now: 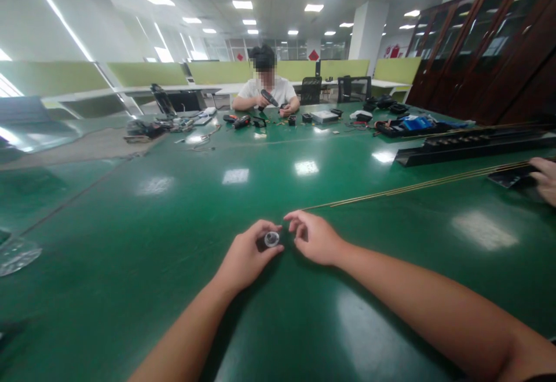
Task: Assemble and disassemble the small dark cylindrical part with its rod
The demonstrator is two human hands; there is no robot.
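Over the green table (186, 196), my left hand (249, 254) is closed round a small round part (271, 239) with a pale rim and a dark centre. The part sits between its thumb and fingers. Just right of it, a short gap away, is my right hand (315, 237), with its fingers curled and the index finger stretched towards the part. Its fingertips look apart, and nothing shows between them. Thin brass-coloured rods (391, 189) run from behind my right hand towards the right edge.
Across the table a person (278, 89) holds a dark tool (269, 98). Another person's hand (545, 179) rests at the right edge by a black part. Black channels (469, 149), a blue bundle (417, 123) and a clear disc (19, 256) lie around.
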